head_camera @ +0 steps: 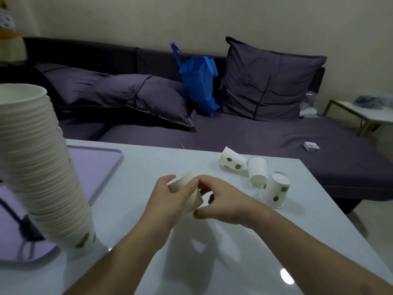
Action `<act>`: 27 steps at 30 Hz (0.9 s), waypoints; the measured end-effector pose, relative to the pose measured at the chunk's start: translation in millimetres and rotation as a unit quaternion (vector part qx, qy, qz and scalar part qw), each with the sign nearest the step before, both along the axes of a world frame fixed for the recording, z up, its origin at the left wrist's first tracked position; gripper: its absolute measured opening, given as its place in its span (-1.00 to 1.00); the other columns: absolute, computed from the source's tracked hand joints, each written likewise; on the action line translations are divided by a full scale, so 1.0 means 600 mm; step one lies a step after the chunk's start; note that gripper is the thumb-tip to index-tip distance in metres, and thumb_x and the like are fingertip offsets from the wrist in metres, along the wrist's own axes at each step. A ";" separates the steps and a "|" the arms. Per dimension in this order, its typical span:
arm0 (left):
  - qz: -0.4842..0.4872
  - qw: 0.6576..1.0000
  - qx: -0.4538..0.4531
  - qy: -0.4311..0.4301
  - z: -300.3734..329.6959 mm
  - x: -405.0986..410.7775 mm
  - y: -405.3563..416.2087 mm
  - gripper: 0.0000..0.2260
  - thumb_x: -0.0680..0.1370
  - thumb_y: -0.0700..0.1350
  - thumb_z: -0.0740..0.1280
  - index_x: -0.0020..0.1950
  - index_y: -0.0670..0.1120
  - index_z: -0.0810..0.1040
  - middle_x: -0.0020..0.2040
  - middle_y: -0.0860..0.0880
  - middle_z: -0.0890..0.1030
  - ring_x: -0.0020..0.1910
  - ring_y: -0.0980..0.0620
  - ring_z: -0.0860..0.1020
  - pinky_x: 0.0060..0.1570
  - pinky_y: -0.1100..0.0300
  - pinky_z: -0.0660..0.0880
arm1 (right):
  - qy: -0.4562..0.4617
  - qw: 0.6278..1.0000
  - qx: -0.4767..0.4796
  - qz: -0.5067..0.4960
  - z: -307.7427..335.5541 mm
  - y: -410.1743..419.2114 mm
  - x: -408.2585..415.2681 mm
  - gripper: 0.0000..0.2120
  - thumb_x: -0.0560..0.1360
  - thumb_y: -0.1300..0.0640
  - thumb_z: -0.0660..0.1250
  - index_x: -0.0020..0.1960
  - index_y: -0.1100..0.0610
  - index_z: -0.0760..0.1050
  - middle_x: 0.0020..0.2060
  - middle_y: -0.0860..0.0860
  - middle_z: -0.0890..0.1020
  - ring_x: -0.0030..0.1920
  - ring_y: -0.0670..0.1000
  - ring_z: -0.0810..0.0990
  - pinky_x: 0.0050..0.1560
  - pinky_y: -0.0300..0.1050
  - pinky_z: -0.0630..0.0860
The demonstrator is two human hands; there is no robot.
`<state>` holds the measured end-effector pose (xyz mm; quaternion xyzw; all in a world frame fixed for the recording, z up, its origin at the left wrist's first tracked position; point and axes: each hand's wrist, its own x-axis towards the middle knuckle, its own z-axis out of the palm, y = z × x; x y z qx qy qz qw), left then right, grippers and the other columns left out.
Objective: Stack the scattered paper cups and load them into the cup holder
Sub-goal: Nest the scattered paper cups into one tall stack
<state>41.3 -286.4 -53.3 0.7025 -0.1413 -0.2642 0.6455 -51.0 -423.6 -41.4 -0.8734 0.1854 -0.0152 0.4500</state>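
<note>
Sofa (255, 133), far side: dark purple, carrying pillows (270, 81), a blue bag (198, 81) and a small white box (311, 147) at far right.

Bench (131, 171), near: glossy white, with a lilac tray (100, 158) at its left edge. No cup holder can be identified with certainty.

Tall stack (36, 158), near left: many nested paper cups, standing on the bench and leaning toward the upper left, leaf print visible on the lowest cup.

Your hands, centre: your left hand (168, 201) wraps its fingers around a held cup (189, 190), which sits tilted with its rim toward the far left; your right hand (221, 201) pinches the same cup from the right side, fingers curled against its wall. Whether this is one cup or a few nested together cannot be told.

Loose cups, right of centre: one lying cup (231, 161) on its side, a middle cup (257, 171) also tipped over, and an inverted cup (275, 191) resting mouth-down; all three sit close together.

Step in hand, judged: gathering and nesting, nearly finished. Your next move calls for freeing the right hand, reaching right to the three loose cups, turning each to match the held cup's orientation, then joining everything to the tall stack.
</note>
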 end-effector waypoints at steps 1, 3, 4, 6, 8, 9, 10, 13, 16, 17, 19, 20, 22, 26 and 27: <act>-0.004 1.000 0.000 -0.002 0.001 -0.002 0.002 -0.14 0.31 0.30 0.56 0.52 0.05 0.36 0.30 -0.03 0.57 0.19 -0.10 0.63 0.20 -0.12 0.63 | 0.003 1.000 -0.014 -0.003 0.003 -0.007 -0.002 -0.41 0.37 0.21 0.47 0.37 -0.07 0.52 0.21 -0.13 0.62 0.22 -0.12 0.58 -0.02 -0.28 0.50; -0.008 1.000 0.003 -0.006 -0.001 -0.003 0.005 -0.32 0.47 0.19 0.55 0.51 0.09 0.35 0.31 -0.01 0.54 0.20 -0.08 0.59 0.18 -0.05 0.62 | -0.004 0.996 -0.064 -0.063 0.009 -0.030 0.004 -0.37 0.42 0.27 0.39 0.47 -0.02 0.46 0.32 -0.09 0.54 0.30 -0.07 0.52 0.03 -0.28 0.50; -0.006 1.000 0.004 -0.007 -0.003 -0.003 0.005 -0.35 0.50 0.17 0.53 0.50 0.11 0.35 0.31 0.00 0.53 0.19 -0.06 0.58 0.13 0.00 0.61 | -0.005 0.989 -0.111 -0.098 0.010 -0.044 0.010 -0.36 0.45 0.30 0.37 0.50 0.01 0.42 0.35 -0.05 0.49 0.35 -0.01 0.49 0.10 -0.24 0.51; -0.004 1.000 0.002 -0.002 -0.005 -0.003 0.007 -0.37 0.51 0.16 0.52 0.51 0.12 0.34 0.30 0.02 0.54 0.14 0.01 0.58 -0.01 0.10 0.58 | 0.021 0.960 -0.242 -0.140 0.009 -0.073 0.029 -0.33 0.46 0.29 0.35 0.55 0.08 0.31 0.41 0.03 0.41 0.43 0.10 0.38 0.33 -0.09 0.46; -0.008 1.000 -0.005 0.000 -0.005 -0.003 0.008 -0.38 0.53 0.15 0.51 0.51 0.11 0.33 0.25 0.05 0.54 0.08 0.10 0.57 -0.15 0.19 0.52 | 0.063 0.923 -0.344 -0.158 0.003 -0.103 0.053 -0.23 0.44 0.24 0.40 0.59 0.14 0.21 0.46 0.10 0.36 0.48 0.17 0.30 0.49 0.00 0.32; -0.009 1.000 -0.005 0.001 -0.005 -0.002 0.009 -0.38 0.54 0.14 0.50 0.51 0.11 0.33 0.24 0.06 0.54 0.06 0.12 0.56 -0.19 0.22 0.48 | 0.086 0.906 -0.380 -0.165 -0.003 -0.120 0.067 -0.17 0.43 0.19 0.43 0.62 0.16 0.14 0.49 0.12 0.34 0.51 0.20 0.26 0.54 0.03 0.25; -0.009 1.000 -0.004 0.005 -0.008 0.000 0.008 -0.39 0.54 0.14 0.50 0.52 0.11 0.33 0.23 0.07 0.54 0.05 0.14 0.55 -0.21 0.23 0.46 | 0.109 0.890 -0.409 -0.171 -0.009 -0.137 0.079 -0.10 0.43 0.15 0.45 0.65 0.19 0.07 0.52 0.15 0.32 0.56 0.23 0.22 0.60 0.07 0.17; -0.008 1.000 0.010 0.008 -0.020 0.006 0.009 -0.39 0.54 0.15 0.50 0.51 0.14 0.32 0.24 0.08 0.54 0.07 0.13 0.55 -0.20 0.22 0.47 | 0.185 0.851 -0.460 -0.173 -0.028 -0.174 0.110 0.00 0.47 0.06 0.41 0.70 0.24 -0.09 0.61 0.24 0.27 0.68 0.30 0.05 0.69 0.19 -0.07; -0.007 1.000 0.027 0.012 -0.029 0.013 0.013 -0.39 0.52 0.17 0.50 0.50 0.18 0.32 0.22 0.10 0.54 0.12 0.03 0.59 -0.11 0.12 0.57 | 0.207 0.820 -0.507 -0.164 -0.042 -0.180 0.125 -0.19 0.49 0.02 0.39 0.61 0.26 0.15 0.46 0.26 0.44 0.56 0.31 0.29 0.68 0.21 0.02; -0.005 0.999 0.029 0.012 -0.031 0.015 0.015 -0.38 0.52 0.18 0.51 0.50 0.19 0.32 0.21 0.11 0.55 0.12 0.00 0.60 -0.07 0.08 0.61 | 0.195 0.816 -0.520 -0.160 -0.044 -0.176 0.126 -0.30 0.50 0.00 0.40 0.53 0.22 0.26 0.40 0.24 0.47 0.47 0.28 0.37 0.65 0.20 0.10; 0.000 0.999 0.033 0.011 -0.032 0.016 0.020 -0.39 0.52 0.17 0.51 0.49 0.20 0.32 0.20 0.12 0.54 0.13 -0.01 0.61 -0.01 0.04 0.64 | 0.174 0.832 -0.505 -0.147 -0.046 -0.162 0.123 -0.45 0.53 0.00 0.41 0.43 0.17 0.34 0.34 0.20 0.47 0.37 0.25 0.43 0.54 0.14 0.27; 0.001 0.999 0.035 0.009 -0.031 0.016 0.023 -0.40 0.52 0.17 0.51 0.48 0.21 0.32 0.20 0.12 0.54 0.13 -0.02 0.60 0.01 0.03 0.64 | 0.164 0.850 -0.479 -0.144 -0.044 -0.151 0.120 -0.47 0.54 0.03 0.41 0.42 0.17 0.33 0.33 0.20 0.46 0.34 0.24 0.44 0.47 0.11 0.34; 0.001 0.999 0.034 0.007 -0.026 0.014 0.030 -0.41 0.53 0.16 0.50 0.47 0.21 0.31 0.23 0.09 0.54 0.15 -0.03 0.59 0.03 0.03 0.64 | 0.144 0.885 -0.420 -0.137 -0.037 -0.128 0.110 -0.46 0.54 0.08 0.41 0.44 0.17 0.31 0.32 0.18 0.47 0.31 0.24 0.49 0.35 0.10 0.44; -0.006 1.000 0.016 -0.007 -0.001 -0.002 0.058 -0.41 0.56 0.11 0.49 0.50 0.17 0.27 0.23 0.10 0.52 0.16 0.03 0.56 -0.01 0.17 0.57 | 0.032 0.966 -0.213 -0.141 -0.016 -0.064 0.073 -0.50 0.49 0.13 0.49 0.35 0.05 0.36 0.21 0.04 0.56 0.17 0.13 0.57 0.17 0.09 0.60; -0.004 1.000 0.014 -0.014 0.007 -0.006 0.067 -0.39 0.56 0.11 0.49 0.52 0.17 0.25 0.27 0.07 0.51 0.20 0.00 0.55 0.08 0.13 0.58 | -0.007 0.981 -0.126 -0.145 -0.008 -0.045 0.060 -0.48 0.48 0.17 0.53 0.34 0.01 0.37 0.18 0.01 0.57 0.15 0.10 0.58 0.14 0.06 0.62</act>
